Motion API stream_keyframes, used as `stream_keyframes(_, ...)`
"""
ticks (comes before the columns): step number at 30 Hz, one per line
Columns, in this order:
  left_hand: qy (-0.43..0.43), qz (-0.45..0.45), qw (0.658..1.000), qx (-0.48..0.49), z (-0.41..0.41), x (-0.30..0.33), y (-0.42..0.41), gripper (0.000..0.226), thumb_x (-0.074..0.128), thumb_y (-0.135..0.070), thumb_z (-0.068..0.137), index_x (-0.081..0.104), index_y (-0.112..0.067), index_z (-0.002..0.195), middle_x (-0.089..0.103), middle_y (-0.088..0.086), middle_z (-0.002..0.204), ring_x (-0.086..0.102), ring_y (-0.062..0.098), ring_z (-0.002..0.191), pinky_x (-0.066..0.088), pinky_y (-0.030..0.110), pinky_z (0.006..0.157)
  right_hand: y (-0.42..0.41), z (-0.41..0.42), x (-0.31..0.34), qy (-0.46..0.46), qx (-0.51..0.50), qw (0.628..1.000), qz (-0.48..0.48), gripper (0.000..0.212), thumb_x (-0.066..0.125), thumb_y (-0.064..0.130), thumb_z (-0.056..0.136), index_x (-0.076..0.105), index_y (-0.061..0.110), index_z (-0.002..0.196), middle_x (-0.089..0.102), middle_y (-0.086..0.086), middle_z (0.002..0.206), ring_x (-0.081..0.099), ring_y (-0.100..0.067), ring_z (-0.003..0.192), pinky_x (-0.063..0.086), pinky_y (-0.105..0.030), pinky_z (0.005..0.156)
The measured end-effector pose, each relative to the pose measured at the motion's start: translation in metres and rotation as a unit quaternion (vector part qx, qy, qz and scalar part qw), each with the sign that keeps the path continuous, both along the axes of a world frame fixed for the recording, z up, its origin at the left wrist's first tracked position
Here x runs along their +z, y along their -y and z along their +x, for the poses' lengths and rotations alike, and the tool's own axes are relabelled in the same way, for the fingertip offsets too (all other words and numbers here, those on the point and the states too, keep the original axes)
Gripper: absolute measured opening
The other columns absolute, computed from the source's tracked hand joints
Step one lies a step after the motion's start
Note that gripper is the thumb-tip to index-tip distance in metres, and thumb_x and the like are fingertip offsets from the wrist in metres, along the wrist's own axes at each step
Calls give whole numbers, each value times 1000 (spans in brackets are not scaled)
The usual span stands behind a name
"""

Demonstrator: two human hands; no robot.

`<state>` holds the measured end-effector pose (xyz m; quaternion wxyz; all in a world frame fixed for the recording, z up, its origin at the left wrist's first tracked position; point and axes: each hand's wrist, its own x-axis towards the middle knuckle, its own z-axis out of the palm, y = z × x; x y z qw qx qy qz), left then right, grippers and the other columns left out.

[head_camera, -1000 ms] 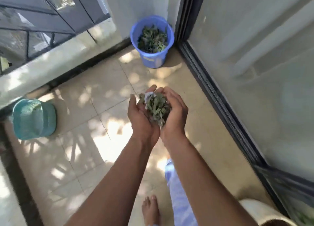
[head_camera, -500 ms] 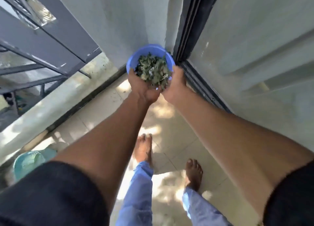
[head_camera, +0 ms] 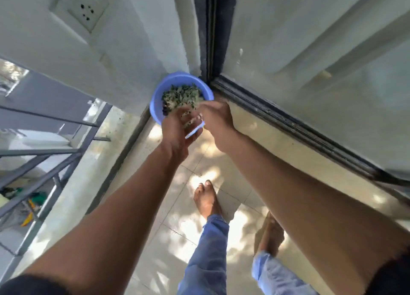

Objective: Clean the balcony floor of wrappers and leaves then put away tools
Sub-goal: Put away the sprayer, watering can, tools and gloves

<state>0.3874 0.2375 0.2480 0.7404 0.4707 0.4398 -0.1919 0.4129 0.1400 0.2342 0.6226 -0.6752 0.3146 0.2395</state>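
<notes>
Since half a second ago we have come closer to the corner, and our cupped hands have parted over the bucket (head_camera: 155, 99), where before they were pressed together around the load. The left hand (head_camera: 175, 130) sits at 7 o'clock of the rim, its fingers loosened with a few leaves (head_camera: 180, 96) clinging to them; the right hand (head_camera: 216, 117) is at 5 o'clock, and we cannot tell whether its fingers have let go or are curled, since they are turned away from us. Most of the leaves lie heaped inside the bucket, which stands on the floor in the corner between the wall (head_camera: 111, 68) at its 10 o'clock and the sliding door track (head_camera: 288, 126) running off at 4 o'clock.

To finish this tipping well, we judge it best to keep both hands low over the middle of the pile, spread the fingers and brush palm against palm so the last bits fall inside, not over the near rim. The heap looks close to the brim, so a gentle press may help.

Room is tight: wall and door frame hem the bucket on its far sides, so we withdraw toward 6 o'clock, where the tiled floor (head_camera: 190, 232) lies open around our bare feet. The railing (head_camera: 44, 161) closes the 9 o'clock side.
</notes>
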Motion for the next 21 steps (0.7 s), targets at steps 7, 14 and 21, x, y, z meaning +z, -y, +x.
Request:
stream_keyframes(7, 17, 146, 964, -223, -79, 13, 80, 25, 47, -14, 102, 68, -5, 113, 74, 8, 91, 67, 24, 83, 54, 35, 74, 93, -104, -3, 72, -6, 992, -103, 16, 61, 17, 90, 77, 19, 93, 75, 5, 87, 70, -17, 87, 58, -38, 83)
stream_keyframes(14, 15, 172, 908, -383, -207, -1, 201, 24, 48, -10, 102, 72, -10, 104, 77, 6, 87, 69, 22, 78, 53, 30, 67, 218, -270, -10, 50, -126, 979, -154, 14, 64, 15, 90, 77, 20, 94, 76, 11, 88, 70, -5, 85, 57, -31, 86)
stream_keyframes(21, 128, 170, 789, -577, -358, 17, 369, 25, 50, -11, 100, 74, -17, 99, 78, 5, 85, 71, 20, 75, 58, 36, 70, 367, -469, 18, 58, -268, 940, -201, 10, 65, 17, 94, 75, 18, 97, 77, 8, 93, 70, -5, 85, 56, -22, 81)
